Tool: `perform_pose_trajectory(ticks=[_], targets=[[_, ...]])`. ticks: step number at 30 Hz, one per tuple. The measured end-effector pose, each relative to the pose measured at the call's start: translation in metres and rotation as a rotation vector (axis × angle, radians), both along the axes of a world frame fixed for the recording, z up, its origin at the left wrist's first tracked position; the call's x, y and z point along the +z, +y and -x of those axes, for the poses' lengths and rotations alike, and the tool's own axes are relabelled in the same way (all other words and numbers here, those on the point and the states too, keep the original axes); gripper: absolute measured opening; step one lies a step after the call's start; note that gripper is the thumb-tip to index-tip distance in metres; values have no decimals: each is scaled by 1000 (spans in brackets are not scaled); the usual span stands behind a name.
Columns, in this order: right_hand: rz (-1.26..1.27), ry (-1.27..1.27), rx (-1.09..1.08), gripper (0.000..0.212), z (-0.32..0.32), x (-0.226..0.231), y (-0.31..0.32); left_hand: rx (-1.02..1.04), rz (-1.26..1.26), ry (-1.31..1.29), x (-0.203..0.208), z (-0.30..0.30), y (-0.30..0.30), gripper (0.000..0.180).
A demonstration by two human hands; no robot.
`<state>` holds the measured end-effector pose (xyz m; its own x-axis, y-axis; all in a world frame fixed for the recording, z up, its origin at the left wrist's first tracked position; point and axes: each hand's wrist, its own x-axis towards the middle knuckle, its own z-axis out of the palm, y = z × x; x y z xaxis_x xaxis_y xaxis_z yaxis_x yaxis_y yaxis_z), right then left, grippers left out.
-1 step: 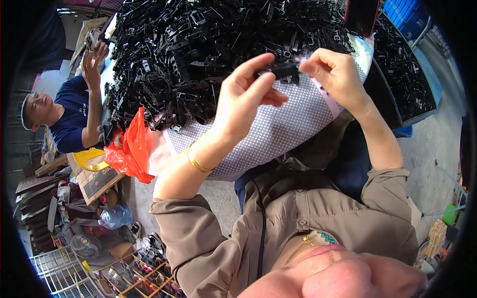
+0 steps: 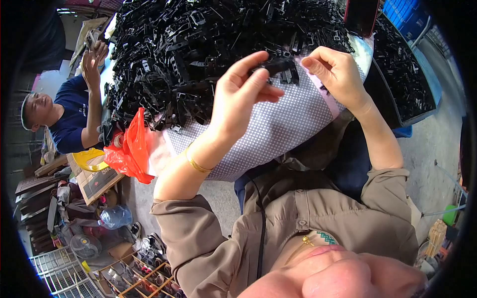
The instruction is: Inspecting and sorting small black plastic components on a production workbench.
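Note:
My left hand is raised over the near edge of the heap, a black plastic clip-like part pinched between its thumb and forefinger. The other left fingers curl loosely below. Just right of the part is my right hand, its fingers bent and thumb and forefinger pressed together. Whether something small sits in that pinch cannot be made out. Behind both hands spreads a big heap of similar black plastic parts. Under my hands, a grey-white dotted cloth with a pink band covers the table's near side.
A red phone-like object stands at the far right of the heap. Beside it, a dark bin holds more black parts. At the left lies a red plastic bag. Across the left side a co-worker in a dark shirt has both hands raised.
My left hand has shifted slightly left and up. The black part has turned a little between its fingers. My right hand has barely moved.

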<state>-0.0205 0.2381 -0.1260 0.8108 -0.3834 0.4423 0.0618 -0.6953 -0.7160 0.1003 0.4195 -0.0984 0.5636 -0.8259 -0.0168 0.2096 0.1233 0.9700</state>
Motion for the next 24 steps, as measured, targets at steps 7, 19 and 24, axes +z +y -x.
perform_pose_trajectory(ticks=[7,19,24], targets=[[375,21,-122,34,-11,-6,23,24,12,141,-6,-10,2,36],[412,-261,148,32,3,18,23,-85,-41,276,-9,0,2,34],[469,-268,172,29,7,21,35,-114,-69,238,-11,3,3,35]])
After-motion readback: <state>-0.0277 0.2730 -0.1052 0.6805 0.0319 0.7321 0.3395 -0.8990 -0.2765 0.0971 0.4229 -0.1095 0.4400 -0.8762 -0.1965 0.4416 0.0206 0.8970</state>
